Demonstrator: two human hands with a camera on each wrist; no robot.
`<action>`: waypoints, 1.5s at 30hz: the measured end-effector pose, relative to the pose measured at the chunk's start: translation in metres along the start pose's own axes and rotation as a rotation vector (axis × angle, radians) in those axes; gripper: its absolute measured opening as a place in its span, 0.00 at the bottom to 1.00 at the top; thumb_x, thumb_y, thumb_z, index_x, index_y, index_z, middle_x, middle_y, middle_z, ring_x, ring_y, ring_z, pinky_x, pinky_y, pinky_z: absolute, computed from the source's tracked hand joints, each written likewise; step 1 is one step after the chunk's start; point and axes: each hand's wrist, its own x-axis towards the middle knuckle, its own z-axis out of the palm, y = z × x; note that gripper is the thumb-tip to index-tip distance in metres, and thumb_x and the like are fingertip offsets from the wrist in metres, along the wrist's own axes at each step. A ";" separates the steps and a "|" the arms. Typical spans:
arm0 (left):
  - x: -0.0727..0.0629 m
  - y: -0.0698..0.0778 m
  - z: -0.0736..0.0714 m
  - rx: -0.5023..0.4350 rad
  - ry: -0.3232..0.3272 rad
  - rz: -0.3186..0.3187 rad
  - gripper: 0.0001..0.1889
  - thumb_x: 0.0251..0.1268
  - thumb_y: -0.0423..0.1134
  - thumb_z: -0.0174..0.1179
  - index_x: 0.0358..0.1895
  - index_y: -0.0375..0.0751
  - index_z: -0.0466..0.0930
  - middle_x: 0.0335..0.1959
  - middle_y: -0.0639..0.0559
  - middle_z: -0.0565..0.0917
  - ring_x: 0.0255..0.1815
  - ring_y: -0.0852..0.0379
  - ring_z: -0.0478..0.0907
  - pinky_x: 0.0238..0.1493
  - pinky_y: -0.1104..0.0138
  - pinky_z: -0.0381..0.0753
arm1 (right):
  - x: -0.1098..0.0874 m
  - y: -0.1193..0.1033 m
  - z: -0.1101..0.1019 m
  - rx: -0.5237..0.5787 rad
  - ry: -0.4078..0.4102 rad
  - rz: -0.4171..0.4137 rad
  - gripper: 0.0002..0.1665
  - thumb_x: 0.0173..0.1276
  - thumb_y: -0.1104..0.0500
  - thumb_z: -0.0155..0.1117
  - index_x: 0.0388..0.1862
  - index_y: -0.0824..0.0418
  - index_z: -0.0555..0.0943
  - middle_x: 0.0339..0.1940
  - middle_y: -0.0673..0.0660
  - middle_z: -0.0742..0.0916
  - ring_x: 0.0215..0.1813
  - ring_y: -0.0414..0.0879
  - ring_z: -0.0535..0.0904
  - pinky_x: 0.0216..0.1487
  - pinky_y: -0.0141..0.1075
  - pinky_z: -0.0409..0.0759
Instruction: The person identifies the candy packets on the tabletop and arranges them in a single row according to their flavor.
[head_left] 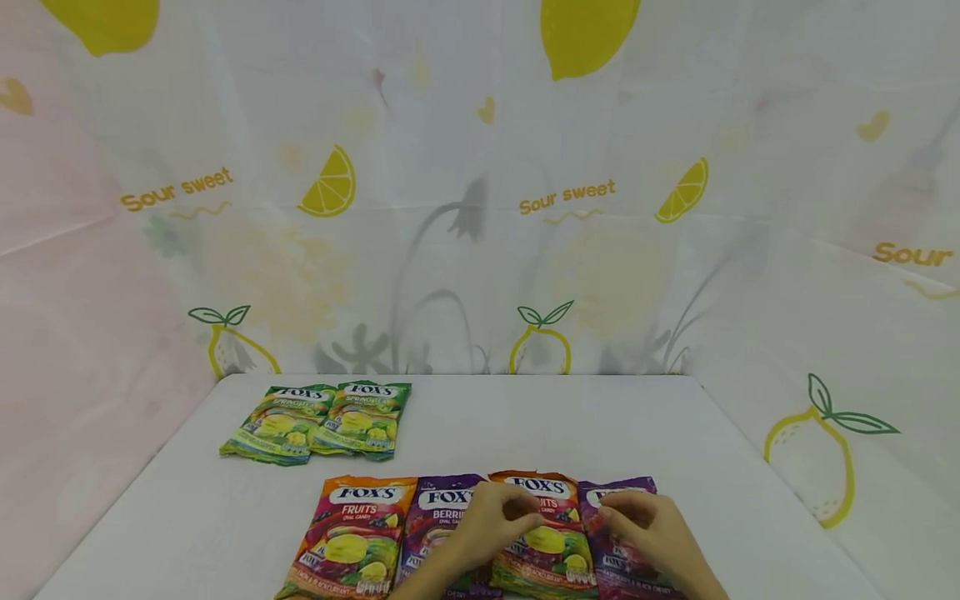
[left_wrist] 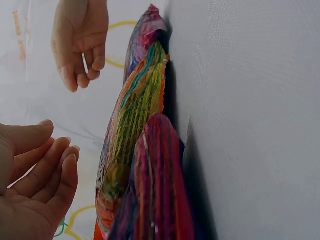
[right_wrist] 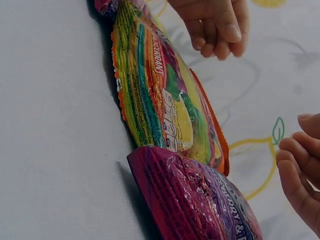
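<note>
The left hand (head_left: 491, 520) is over the front row of candy bags, with its thumb and fingers softly bent and just a narrow gap between them. Its tips are above the right orange bag (head_left: 546, 542), and its wrist hides part of the left purple bag (head_left: 432, 525). The right hand (head_left: 651, 525) is bent like that too, with a narrow gap, above the right purple bag (head_left: 621, 567). The bags lie below the fingers, not touching them. The left orange bag (head_left: 347, 542) is at the row's left end. All four are on a white surface (head_left: 570, 425). Farther back, two green bags (head_left: 363, 421) lie together. Behind is a pale sheet (head_left: 435, 117) with yellow lemons (head_left: 588, 33) and orange words (head_left: 567, 197)
</note>
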 end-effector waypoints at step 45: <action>0.023 0.004 0.051 0.032 -0.035 0.018 0.07 0.56 0.32 0.66 0.34 0.30 0.85 0.27 0.47 0.85 0.24 0.72 0.76 0.27 0.80 0.75 | -0.020 0.029 -0.035 -0.306 0.248 0.285 0.12 0.62 0.58 0.66 0.36 0.67 0.84 0.33 0.58 0.87 0.29 0.38 0.82 0.33 0.29 0.78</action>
